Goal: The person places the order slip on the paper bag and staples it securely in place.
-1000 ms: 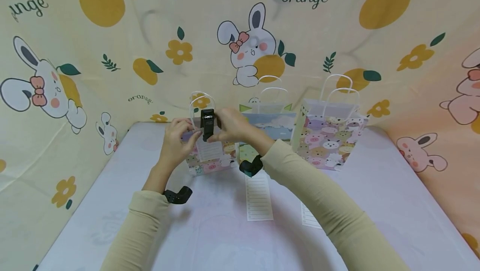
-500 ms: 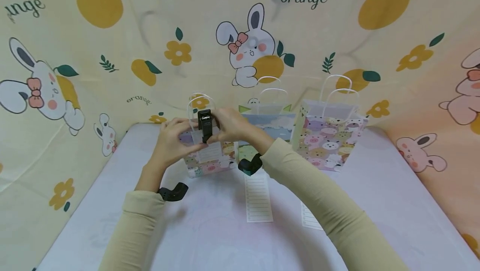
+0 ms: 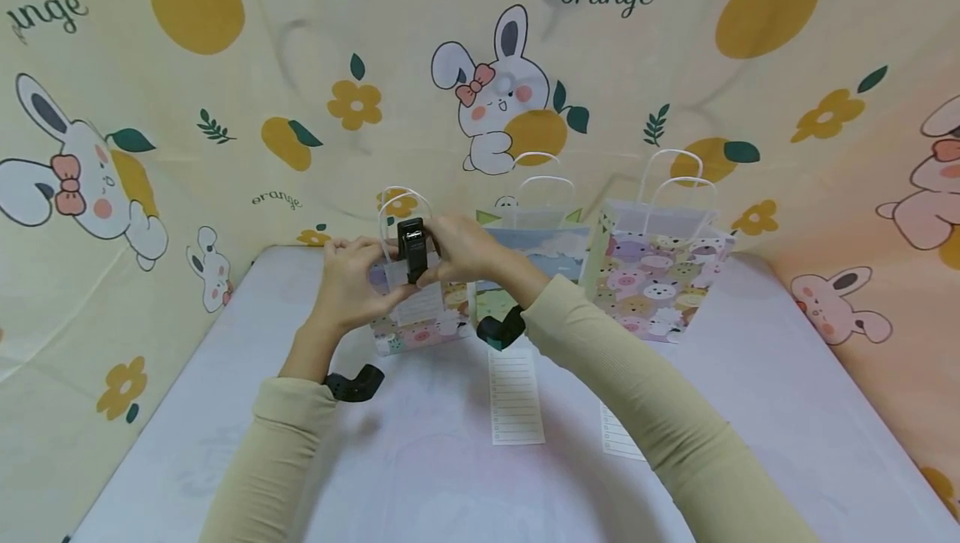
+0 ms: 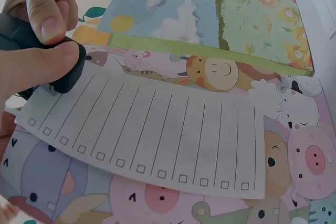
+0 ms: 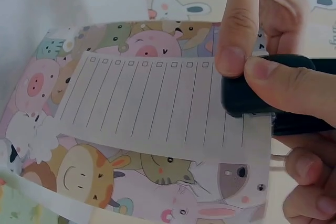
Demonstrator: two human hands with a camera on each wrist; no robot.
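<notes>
In the head view a black stapler (image 3: pixel 412 249) is at the top edge of the left paper bag (image 3: pixel 423 334), which is printed with cartoon animals. My right hand (image 3: pixel 467 249) grips it from the right, thumb on its front. My left hand (image 3: pixel 351 283) comes from the left, its thumb pressing the stapler's nose; its other fingers are partly hidden behind the bag's edge. A lined checklist slip (image 4: pixel 157 129) lies over the bag's front, its top end under the stapler. Both thumbs meet on the stapler in the right wrist view, where the slip (image 5: pixel 142 103) curves slightly.
A landscape-printed bag (image 3: pixel 536 251) stands just right of the held bag, and another animal-print bag (image 3: pixel 652 284) farther right. Two checklist slips lie in front: one slip (image 3: pixel 516 399) in the middle, another slip (image 3: pixel 619 434) partly under the right sleeve. A patterned cloth (image 3: pixel 405 126) hangs behind.
My left thumb has moved right onto the stapler's nose, from resting beside it a second ago. The right hand keeps its grip, and the bag shifts only slightly.
</notes>
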